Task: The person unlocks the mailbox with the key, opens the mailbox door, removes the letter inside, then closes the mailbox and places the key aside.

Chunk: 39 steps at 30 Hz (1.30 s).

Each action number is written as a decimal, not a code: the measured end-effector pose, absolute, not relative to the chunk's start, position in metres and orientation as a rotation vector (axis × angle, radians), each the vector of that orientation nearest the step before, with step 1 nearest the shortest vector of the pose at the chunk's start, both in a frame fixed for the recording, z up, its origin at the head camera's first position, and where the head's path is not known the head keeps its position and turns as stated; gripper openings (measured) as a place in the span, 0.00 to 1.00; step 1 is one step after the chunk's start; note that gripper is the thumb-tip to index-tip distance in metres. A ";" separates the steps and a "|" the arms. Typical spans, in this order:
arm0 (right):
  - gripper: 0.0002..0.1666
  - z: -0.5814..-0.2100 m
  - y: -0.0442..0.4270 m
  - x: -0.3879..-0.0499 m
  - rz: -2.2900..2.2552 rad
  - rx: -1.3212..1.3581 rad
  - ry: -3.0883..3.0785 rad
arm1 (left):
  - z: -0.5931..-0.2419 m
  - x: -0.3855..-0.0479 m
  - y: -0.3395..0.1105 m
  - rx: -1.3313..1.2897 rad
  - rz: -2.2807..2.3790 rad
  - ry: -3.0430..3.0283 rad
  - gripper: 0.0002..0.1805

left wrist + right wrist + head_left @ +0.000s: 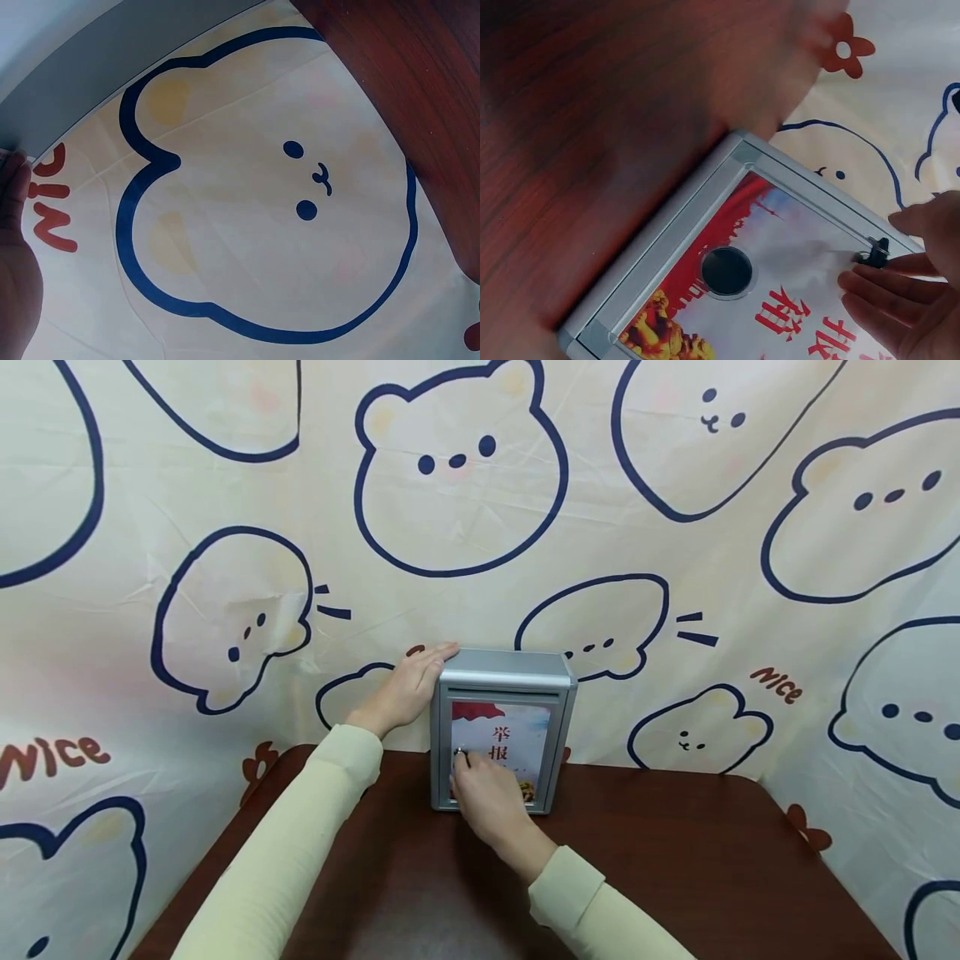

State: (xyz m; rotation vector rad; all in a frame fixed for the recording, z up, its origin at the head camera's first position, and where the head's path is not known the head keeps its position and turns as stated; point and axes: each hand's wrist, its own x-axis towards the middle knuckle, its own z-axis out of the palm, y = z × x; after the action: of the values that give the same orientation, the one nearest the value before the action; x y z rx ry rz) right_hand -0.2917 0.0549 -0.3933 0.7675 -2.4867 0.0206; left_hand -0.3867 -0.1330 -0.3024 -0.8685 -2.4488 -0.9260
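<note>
A grey metal box (506, 668) with a slot near its top stands upright on the table; its front panel (780, 255) bears red Chinese characters. My left hand (408, 689) rests against the box's upper left edge, its fingers reaching onto the top; only part of that hand (16, 247) shows in the left wrist view. On the panel's left border sits a small key with a black head (877, 253). My right hand (911, 289) is at this key, its index fingertip touching the head and the thumb standing a little apart. In the head view this hand (491, 797) covers the lower panel.
The dark brown wooden table (645, 860) reaches back to a cream cloth backdrop (457, 527) printed with blue-outlined bears. The box stands close before this cloth. A round dark hole (727, 271) shows low in the panel.
</note>
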 end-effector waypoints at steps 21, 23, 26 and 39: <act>0.09 -0.399 0.038 -0.300 -0.045 0.583 -2.409 | -0.305 -0.389 -0.131 -0.884 -0.911 -2.424 0.29; 0.09 -0.398 0.037 -0.300 -0.032 0.580 -2.415 | -0.304 -0.389 -0.131 -0.879 -0.907 -2.426 0.29; 0.09 -0.397 0.037 -0.299 -0.016 0.577 -2.422 | -0.304 -0.389 -0.131 -0.881 -0.911 -2.431 0.29; 0.16 -0.396 0.035 -0.300 0.081 0.568 -2.490 | -0.306 -0.390 -0.135 -0.891 -0.925 -2.414 0.28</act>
State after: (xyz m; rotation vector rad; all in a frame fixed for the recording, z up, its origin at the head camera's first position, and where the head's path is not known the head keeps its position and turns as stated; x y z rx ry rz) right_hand -0.3001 0.0345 -0.3957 0.5684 -2.4901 0.0806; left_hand -0.3898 -0.1348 -0.3055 -0.8914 -2.4137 -0.9252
